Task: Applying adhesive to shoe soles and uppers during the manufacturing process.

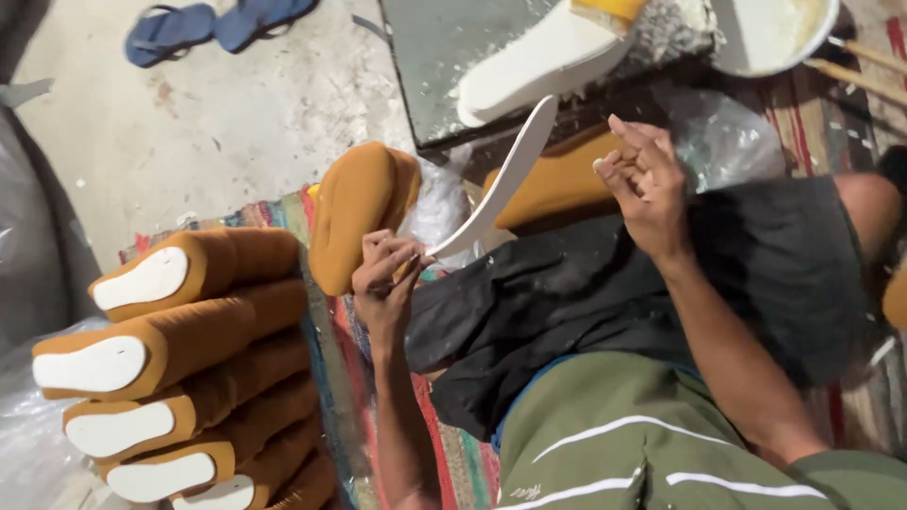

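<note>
Bare concrete floor [217, 123], stained, with a pair of blue flip-flops [217, 24] at the far edge. Nearer, a striped woven mat [453, 463] spread over it, bearing stacked tan slippers [189, 368] with white soles and crumpled clear plastic [28, 444].

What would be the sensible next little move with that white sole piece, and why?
Probably bring the right hand to the free end of the white sole. The left hand pinches only its lower end, so it sticks up unsupported beside the tan slipper upper.

Bowl [770, 38] and lowest slipper [283, 486] run off frame.
</note>
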